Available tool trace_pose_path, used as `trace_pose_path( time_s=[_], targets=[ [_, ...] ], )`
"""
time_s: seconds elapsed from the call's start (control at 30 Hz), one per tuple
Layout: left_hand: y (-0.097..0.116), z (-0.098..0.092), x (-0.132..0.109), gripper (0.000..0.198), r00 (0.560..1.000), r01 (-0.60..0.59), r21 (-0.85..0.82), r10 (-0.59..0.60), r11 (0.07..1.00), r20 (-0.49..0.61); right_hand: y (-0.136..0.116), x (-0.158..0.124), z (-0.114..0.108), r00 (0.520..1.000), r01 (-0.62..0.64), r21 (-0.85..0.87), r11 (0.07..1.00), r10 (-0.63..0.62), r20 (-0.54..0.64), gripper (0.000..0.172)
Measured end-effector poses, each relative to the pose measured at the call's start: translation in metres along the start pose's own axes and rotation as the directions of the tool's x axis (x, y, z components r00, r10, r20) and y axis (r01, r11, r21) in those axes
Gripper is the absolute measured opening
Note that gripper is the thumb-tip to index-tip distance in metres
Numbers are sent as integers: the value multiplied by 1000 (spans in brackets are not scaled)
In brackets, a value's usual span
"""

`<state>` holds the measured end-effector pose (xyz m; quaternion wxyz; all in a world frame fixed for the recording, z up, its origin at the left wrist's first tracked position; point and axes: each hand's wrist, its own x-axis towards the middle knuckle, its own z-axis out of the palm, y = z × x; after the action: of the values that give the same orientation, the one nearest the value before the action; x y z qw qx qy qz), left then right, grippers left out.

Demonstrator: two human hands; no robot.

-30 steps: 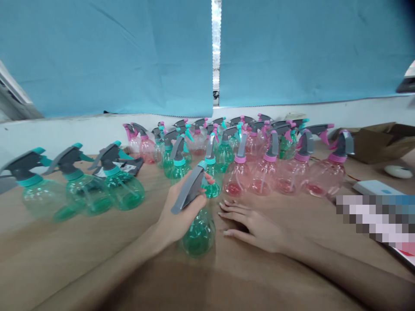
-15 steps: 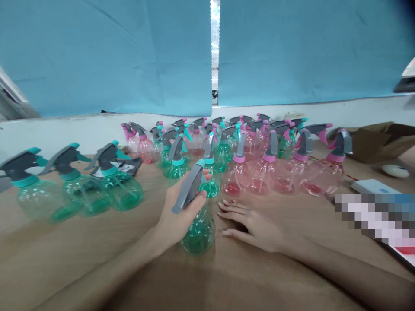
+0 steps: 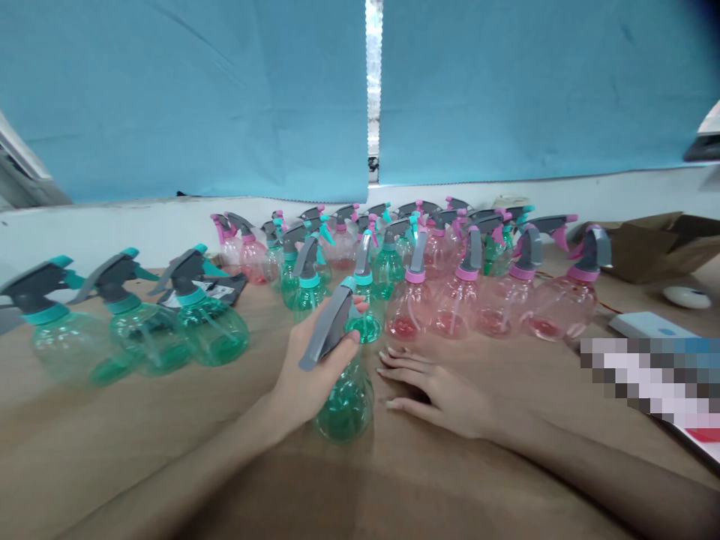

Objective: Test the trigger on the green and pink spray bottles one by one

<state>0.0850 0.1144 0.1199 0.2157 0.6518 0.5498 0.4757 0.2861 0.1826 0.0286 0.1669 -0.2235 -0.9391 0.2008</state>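
Note:
My left hand (image 3: 307,379) is wrapped round the neck of a green spray bottle (image 3: 344,405) that stands on the brown table (image 3: 169,450); its grey trigger head (image 3: 328,327) sticks out above my fingers. Just to the right of the bottle, my right hand (image 3: 436,390) lies flat on the table with its fingers stretched out, holding nothing. The fingertips of that hand point towards the bottle's base.
Three green spray bottles (image 3: 211,322) stand in a row at the left. Several green and pink spray bottles (image 3: 466,304) crowd the middle and back. A cardboard box (image 3: 658,244) and a white device (image 3: 649,324) lie at the right. Blue curtains (image 3: 185,97) hang behind.

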Motion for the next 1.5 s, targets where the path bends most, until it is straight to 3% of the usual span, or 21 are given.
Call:
trace_pose_path(
  time_s=[0.57, 1.13, 1.5],
  targets=[
    [0, 0, 0, 28, 1000, -3, -4, 3, 1000, 7, 0, 0, 1, 1000, -8, -13, 1000, 8, 4, 56],
    [2, -7, 0, 4, 999, 5, 15, -5, 1000, 34, 0, 0, 1, 1000, 8, -8, 1000, -8, -12, 53],
    [-2, -1, 2, 26, 999, 34, 27, -33, 999, -12, 2, 0, 2, 1000, 13, 3, 1000, -13, -12, 53]
  ],
)
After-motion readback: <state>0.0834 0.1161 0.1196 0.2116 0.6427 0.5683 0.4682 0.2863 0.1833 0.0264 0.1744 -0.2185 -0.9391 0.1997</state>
